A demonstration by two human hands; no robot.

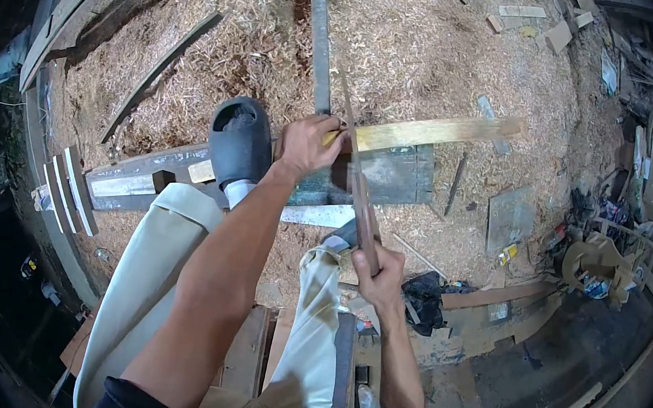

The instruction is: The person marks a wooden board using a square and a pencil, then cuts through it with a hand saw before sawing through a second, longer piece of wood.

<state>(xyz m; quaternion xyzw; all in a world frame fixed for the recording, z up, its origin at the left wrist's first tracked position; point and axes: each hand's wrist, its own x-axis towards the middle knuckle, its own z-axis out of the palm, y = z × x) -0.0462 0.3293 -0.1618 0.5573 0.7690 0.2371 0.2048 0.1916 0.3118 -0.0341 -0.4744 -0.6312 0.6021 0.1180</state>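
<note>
My right hand (pixel 379 278) is wrapped round the handle of a handsaw (pixel 361 196), whose narrow blade points away from me. The blade lies across a pale wooden strip (pixel 439 132), close beside my left hand (pixel 309 146). With its fingers closed, my left hand presses that strip against a dark, worn plank (pixel 398 173) below. Most of the strip extends to the right of the saw; its left end is hidden by my hand. My foot in a dark slipper (pixel 240 146) rests on the plank, left of my left hand.
Wood shavings (pixel 431 63) cover the ground. A long narrow board (pixel 319 34) runs away beyond my left hand. Several short pale slats (pixel 70 189) stand at the left. A black plastic bag (pixel 424 302) and a flat square board (pixel 511 219) lie to the right.
</note>
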